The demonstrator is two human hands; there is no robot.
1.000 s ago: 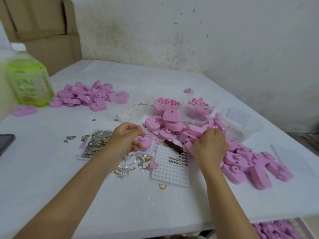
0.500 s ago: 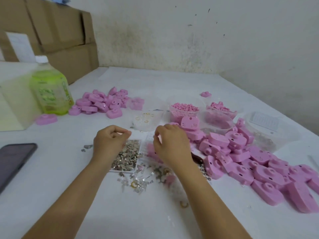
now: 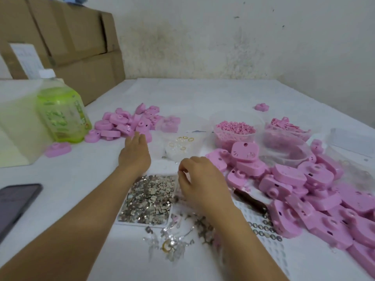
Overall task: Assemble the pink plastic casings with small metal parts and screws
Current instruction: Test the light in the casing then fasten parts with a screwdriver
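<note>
Now my left hand (image 3: 135, 157) is reaching, fingers straight, toward the pink casings (image 3: 121, 124) at eleven o'clock, probably to fetch one. My right hand (image 3: 203, 181) is curling over the metal parts (image 3: 150, 199); whether it is pinching one, I cannot tell.

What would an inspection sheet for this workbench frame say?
Surface: white table, crowded near the person.
Job's things: pink casings piled left and right; tray of small metal parts at centre.
Clutter: green bottle, phone, brown-handled tool, tub of pink bits.
Grippers: left hand open, stretched toward the left pile; right hand fingertips pinched above the tray, contents unclear.
Cables: nothing seen.
Surroundings: cardboard boxes, stained wall.
</note>
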